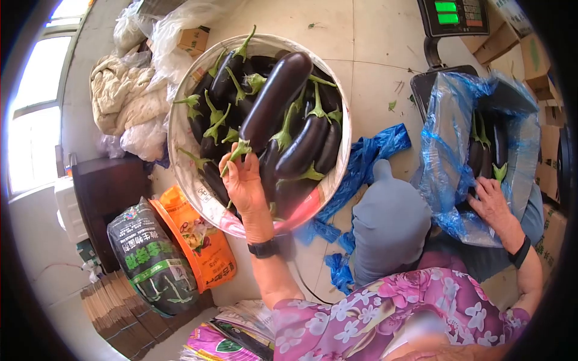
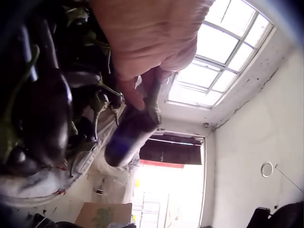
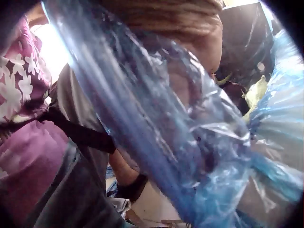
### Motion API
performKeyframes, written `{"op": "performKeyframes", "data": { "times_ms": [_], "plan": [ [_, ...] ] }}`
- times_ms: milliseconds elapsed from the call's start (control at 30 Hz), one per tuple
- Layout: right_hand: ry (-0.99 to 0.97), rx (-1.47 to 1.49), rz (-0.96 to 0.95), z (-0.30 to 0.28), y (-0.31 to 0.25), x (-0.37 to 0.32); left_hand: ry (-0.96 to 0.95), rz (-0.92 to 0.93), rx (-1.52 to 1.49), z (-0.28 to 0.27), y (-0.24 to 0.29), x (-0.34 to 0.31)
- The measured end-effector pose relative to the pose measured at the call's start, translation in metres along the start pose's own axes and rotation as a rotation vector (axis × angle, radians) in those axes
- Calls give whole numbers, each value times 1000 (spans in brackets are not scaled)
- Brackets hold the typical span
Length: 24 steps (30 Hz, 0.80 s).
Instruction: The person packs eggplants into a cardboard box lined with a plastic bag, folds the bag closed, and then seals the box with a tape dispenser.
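Note:
My left hand (image 1: 245, 188) pinches a long dark purple eggplant (image 1: 278, 99) by its green stem end, over a large round tub (image 1: 174, 147) heaped with eggplants. In the left wrist view, the held eggplant (image 2: 130, 137) hangs from my fingertips beside the heap. My right hand (image 1: 492, 207) reaches into a box lined with a blue plastic bag (image 1: 442, 150), its fingers at the lower ends of several eggplants (image 1: 481, 144) lying inside. Clear blue film (image 3: 156, 109) covers much of the right wrist view and hides the fingers; whether they grip anything I cannot tell.
The lined box rests on a platform scale (image 1: 424, 90) with a lit green display (image 1: 447, 13). Blue plastic (image 1: 376, 144) lies on the floor between tub and box, by my knee. Fertilizer-type sacks (image 1: 150, 253) and flattened cardboard (image 1: 120, 307) stand at left, cartons (image 1: 536, 66) at right.

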State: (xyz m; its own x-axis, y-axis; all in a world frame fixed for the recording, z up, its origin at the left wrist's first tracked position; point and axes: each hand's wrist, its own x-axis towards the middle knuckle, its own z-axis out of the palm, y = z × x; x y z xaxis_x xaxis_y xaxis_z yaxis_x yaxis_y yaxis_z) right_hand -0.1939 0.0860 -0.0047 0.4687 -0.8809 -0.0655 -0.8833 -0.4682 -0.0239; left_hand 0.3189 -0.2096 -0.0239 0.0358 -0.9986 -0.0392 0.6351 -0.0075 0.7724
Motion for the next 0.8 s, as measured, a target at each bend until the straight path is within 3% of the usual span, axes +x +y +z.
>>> {"op": "performKeyframes", "data": {
  "times_ms": [133,233,367,567,667,733,800],
  "plan": [
    [-16,38,-50,-8,6,-4,12,-42,-19,3,-10,-19],
    [-21,25,-84,-10,13,-16,-90,-99,-55,-17,-22,-21],
    [8,22,-56,3,26,-63,-220,-228,-156,31,-39,-45],
    [151,55,-40,12,28,-75,-237,-194,104,79,-40,-58],
    [75,152,-10,-8,27,-74,-260,-175,175,90,-36,-53],
    [162,285,68,-10,31,-77,-261,-229,150,105,-36,-48],
    [160,681,733,-7,25,-85,-242,-205,185,117,-41,-48]
  ]
}}
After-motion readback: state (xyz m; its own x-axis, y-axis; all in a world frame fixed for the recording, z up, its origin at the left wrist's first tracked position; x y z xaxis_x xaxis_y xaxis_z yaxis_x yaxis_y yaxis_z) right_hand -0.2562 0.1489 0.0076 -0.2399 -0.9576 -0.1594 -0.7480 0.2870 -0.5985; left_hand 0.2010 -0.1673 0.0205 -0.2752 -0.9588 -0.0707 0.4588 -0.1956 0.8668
